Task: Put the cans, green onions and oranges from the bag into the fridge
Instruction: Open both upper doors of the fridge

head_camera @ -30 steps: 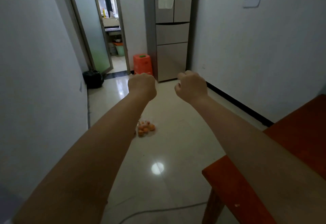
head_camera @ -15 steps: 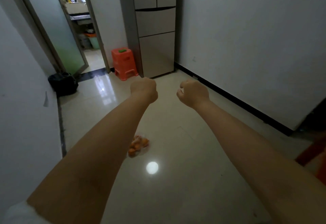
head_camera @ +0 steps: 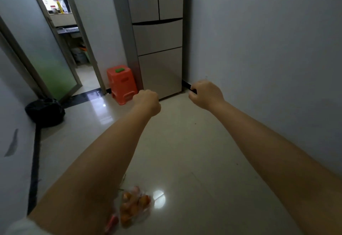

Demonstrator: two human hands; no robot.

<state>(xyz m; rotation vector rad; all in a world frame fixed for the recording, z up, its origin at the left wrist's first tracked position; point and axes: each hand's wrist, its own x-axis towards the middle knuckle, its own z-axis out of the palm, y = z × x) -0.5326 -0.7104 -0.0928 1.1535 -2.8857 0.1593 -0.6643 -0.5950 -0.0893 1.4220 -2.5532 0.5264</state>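
Note:
A clear plastic bag [head_camera: 134, 207] with several oranges and something red in it lies on the tiled floor, partly hidden under my left forearm. The tall silver fridge [head_camera: 159, 36] stands against the far wall with all its doors closed. My left hand [head_camera: 148, 101] is a closed fist held out in front of me, with nothing in it. My right hand [head_camera: 205, 94] is also held out with fingers curled in, holding nothing. Both hands hover well above the bag, between me and the fridge. Cans and green onions cannot be made out.
An orange plastic stool [head_camera: 121, 84] with a green item on top stands left of the fridge. A black bag [head_camera: 45, 111] sits by the left wall. A glass door [head_camera: 46, 57] opens to a kitchen. White wall runs along the right.
The view has advanced down the hall: the fridge and stool are nearer and the bag of oranges now lies close beneath my left arm. Both fists stay closed and have spread slightly.

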